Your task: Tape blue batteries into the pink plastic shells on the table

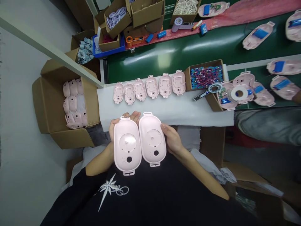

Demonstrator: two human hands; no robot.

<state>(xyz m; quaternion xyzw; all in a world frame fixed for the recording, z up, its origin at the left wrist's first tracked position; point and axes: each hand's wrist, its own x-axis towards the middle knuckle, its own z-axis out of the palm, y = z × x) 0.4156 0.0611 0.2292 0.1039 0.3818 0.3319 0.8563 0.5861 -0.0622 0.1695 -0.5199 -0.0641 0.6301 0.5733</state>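
Observation:
I hold two pink oval plastic shells side by side in front of my chest, inner faces up. My left hand (113,127) grips the left shell (127,144) from beneath, fingertips showing past its far edge. My right hand (172,139) is closed on the right edge of the right shell (152,138). Each shell has a round recess and a dark hole. Beyond them, a row of several more pink shells (150,86) lies on the white table cover (164,108).
An open cardboard box (50,103) at the left holds stacked pink shells. A small box of wired parts (205,77) and a tape roll (238,93) sit at the right. A green conveyor belt (199,47) carries assembled pink units. More boxes stand behind. Another person's leg (270,125) is at right.

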